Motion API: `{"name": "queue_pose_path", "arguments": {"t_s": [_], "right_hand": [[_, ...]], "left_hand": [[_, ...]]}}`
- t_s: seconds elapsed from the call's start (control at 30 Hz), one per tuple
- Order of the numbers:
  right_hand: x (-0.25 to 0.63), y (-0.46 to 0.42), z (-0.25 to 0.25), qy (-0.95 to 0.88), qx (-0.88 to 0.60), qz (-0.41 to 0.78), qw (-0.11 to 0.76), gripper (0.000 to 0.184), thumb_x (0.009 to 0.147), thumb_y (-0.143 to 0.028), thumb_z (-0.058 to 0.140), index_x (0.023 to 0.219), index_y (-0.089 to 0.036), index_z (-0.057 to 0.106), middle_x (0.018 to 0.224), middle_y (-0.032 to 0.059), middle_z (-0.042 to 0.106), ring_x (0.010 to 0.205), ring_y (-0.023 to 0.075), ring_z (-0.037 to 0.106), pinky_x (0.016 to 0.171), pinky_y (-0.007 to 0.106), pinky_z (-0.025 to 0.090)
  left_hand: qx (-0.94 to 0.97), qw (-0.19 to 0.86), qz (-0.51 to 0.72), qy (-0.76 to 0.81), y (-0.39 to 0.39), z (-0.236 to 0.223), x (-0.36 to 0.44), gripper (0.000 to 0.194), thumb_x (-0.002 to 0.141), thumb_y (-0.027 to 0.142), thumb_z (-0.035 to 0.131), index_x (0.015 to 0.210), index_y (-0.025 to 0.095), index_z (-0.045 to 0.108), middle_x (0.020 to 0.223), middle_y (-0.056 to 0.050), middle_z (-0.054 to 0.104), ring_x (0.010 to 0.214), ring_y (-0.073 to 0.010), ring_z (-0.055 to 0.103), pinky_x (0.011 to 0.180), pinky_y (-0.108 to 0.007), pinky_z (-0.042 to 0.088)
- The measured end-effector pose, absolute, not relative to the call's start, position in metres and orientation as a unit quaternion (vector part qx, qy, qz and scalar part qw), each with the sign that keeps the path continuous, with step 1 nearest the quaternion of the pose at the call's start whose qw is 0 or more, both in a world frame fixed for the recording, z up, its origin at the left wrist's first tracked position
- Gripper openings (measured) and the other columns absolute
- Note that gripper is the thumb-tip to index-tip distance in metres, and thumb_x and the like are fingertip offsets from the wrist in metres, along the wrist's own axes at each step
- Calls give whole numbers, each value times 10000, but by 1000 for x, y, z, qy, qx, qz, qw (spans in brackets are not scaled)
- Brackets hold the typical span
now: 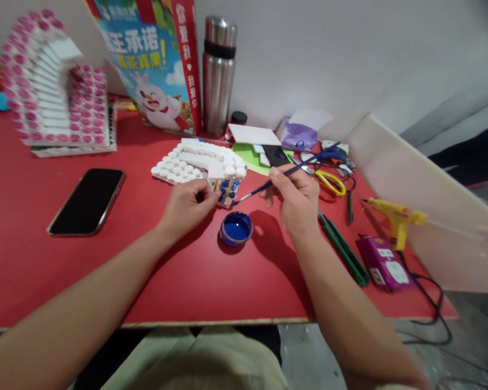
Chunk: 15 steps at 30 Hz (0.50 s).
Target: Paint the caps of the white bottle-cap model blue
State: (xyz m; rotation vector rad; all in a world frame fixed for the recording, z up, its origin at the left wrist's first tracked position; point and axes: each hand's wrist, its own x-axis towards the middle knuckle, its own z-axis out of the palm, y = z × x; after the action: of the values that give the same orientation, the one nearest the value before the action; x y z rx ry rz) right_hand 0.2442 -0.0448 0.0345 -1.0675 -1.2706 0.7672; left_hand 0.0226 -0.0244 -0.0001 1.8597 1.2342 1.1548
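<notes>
A small craft model (211, 162), covered in white round pieces with some painted blue at its near right end, rests on the red table. My left hand (191, 208) is closed on its near edge, thumb and fingertips beside thin gold posts. In my right hand (295, 197) is a slim blue paintbrush (264, 187). Its dark tip is close to the model's blue-painted lower corner; I cannot tell whether they touch. Just in front of the model sits a little open pot of blue paint (236, 228).
A phone (87, 201) lies left, below a pink-and-white model (55, 81). A printed bag (150, 65) and steel flask (219, 76) stand behind. To the right are yellow-handled scissors (331, 183), a green utility knife (344, 246), a yellow glue gun (396, 216) and a purple packet (384, 262).
</notes>
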Motion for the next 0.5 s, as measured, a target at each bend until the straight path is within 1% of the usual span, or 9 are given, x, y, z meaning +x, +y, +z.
{"name": "queue_pose_path", "arguments": {"t_s": [0.1, 0.2, 0.4, 0.5], "right_hand": [[242, -39, 26, -528, -466, 333, 627, 346, 949, -548, 776, 854, -237, 656, 641, -37, 704, 496, 118, 629, 503, 262, 538], [239, -39, 23, -535, -468, 342, 615, 354, 938, -549, 795, 884, -221, 673, 687, -21, 744, 542, 117, 665, 565, 264, 570], [234, -44, 25, -583, -486, 301, 577, 309, 974, -494, 770, 887, -214, 673, 697, -14, 753, 552, 122, 691, 565, 261, 570], [234, -46, 24, -601, -489, 282, 565, 303, 991, -497, 751, 884, -227, 665, 702, -23, 749, 552, 122, 691, 566, 264, 575]], "left_hand": [[697, 298, 448, 473, -24, 0, 22, 359, 895, 352, 679, 619, 199, 509, 561, 26, 496, 564, -120, 443, 554, -267, 326], [695, 283, 456, 478, -24, 0, 21, 358, 895, 339, 672, 614, 199, 500, 557, 31, 486, 555, -114, 424, 561, -271, 328], [695, 295, 451, 476, -23, 0, 21, 364, 907, 339, 677, 621, 203, 497, 556, 23, 501, 568, -126, 449, 552, -269, 335], [698, 289, 453, 474, -23, 0, 21, 363, 901, 327, 686, 615, 199, 503, 558, 23, 506, 569, -123, 445, 556, -274, 335]]}}
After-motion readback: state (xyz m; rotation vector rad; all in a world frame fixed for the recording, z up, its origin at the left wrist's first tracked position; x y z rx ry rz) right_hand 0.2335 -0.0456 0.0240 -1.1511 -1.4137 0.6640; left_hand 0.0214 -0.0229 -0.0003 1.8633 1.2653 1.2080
